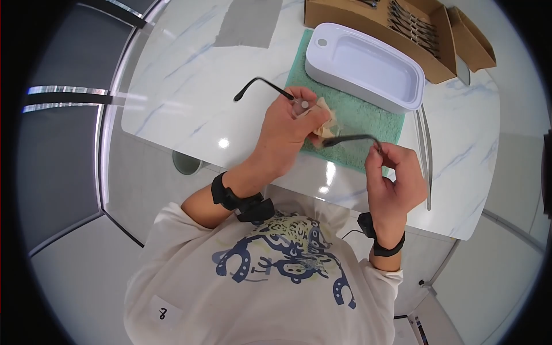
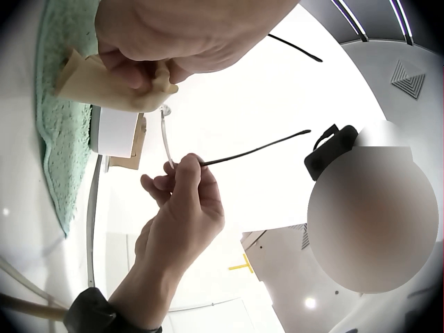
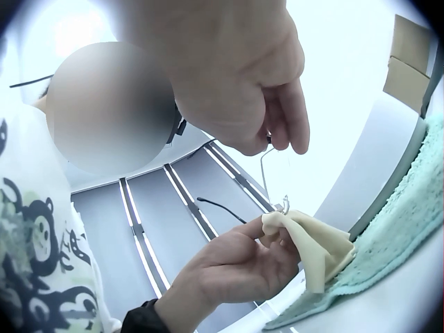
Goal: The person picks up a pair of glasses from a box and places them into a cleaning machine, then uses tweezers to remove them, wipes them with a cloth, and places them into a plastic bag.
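A pair of glasses with dark temples (image 1: 261,81) is held between both hands over a green towel (image 1: 376,126). My left hand (image 1: 283,127) pinches a cream cloth (image 1: 325,117) around the lens area, so that part of the frame is largely hidden. In the right wrist view the cloth (image 3: 313,244) hangs down from the left fingers. My right hand (image 1: 398,177) pinches the other side of the glasses near the hinge between thumb and index finger. The left wrist view shows a dark temple (image 2: 257,150) extending away from those right fingertips.
A pale lavender basin-like cleaner (image 1: 365,95) stands on the towel beyond the hands. Behind it, a cardboard box (image 1: 374,23) holds several glasses (image 1: 411,29) in a row. A grey cloth (image 1: 250,23) lies on the marbled table (image 1: 190,86); long thin strips (image 1: 426,155) lie at right.
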### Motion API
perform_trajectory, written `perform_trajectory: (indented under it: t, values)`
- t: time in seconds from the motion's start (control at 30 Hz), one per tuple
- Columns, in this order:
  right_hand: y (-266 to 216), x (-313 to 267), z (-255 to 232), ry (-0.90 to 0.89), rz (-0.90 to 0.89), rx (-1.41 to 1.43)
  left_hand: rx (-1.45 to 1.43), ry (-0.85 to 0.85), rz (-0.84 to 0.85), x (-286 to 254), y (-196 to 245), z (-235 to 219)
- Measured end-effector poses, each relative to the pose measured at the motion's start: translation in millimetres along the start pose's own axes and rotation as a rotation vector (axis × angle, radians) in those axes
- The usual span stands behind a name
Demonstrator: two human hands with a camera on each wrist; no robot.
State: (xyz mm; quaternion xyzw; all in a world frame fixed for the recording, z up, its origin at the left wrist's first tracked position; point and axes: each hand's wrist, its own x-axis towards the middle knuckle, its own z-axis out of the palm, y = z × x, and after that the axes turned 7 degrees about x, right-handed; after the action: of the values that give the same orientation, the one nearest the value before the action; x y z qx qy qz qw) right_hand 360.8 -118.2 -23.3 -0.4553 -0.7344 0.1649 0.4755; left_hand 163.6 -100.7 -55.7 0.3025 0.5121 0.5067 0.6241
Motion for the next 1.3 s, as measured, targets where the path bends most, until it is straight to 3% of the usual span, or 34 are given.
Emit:
perform_trajectory:
  t: [0.13,0.23,0.3,0.43,0.5,0.67,0.9,0.93,1.0,1.13,1.3]
  values:
    - [7,-5,0,-0.066,-0.2,-0.075,0.005,0.055,0.026,11,10,-8]
    - [10,-9,0,-0.058,-0.185,-0.055,-0.02,0.133,0.112,16,13,-13]
    - [11,-8,-3,-0.048,-0.161,-0.051,0.108,0.016,0.021,7,11,-8]
    - [11,-9,-7,-0.066,-0.119,0.005,0.129,0.014,0.023,15,16,-13]
    - [10,-12,-7,-0.059,-0.101,0.013,0.112,0.113,0.198,21,20,-15]
    - [12,-12,-9,-0.038,-0.092,0.028,0.165,-0.064,0.021,11,3,-5]
    - [10,-14,-11,-0.05,-0.048,0.077,0.194,0.029,0.155,25,20,-9]
    - [10,-13,-10,-0.048,-0.048,0.074,0.196,0.035,0.157,22,17,-8]
    - [10,-11,-9,-0.048,-0.051,0.083,0.173,-0.102,-0.003,14,6,-3]
    - [10,-12,-9,-0.089,0.008,0.083,0.174,-0.013,0.107,31,18,-15]
    - [9,-6,-10,-0.04,0.015,0.06,0.196,-0.051,0.102,24,14,-14]
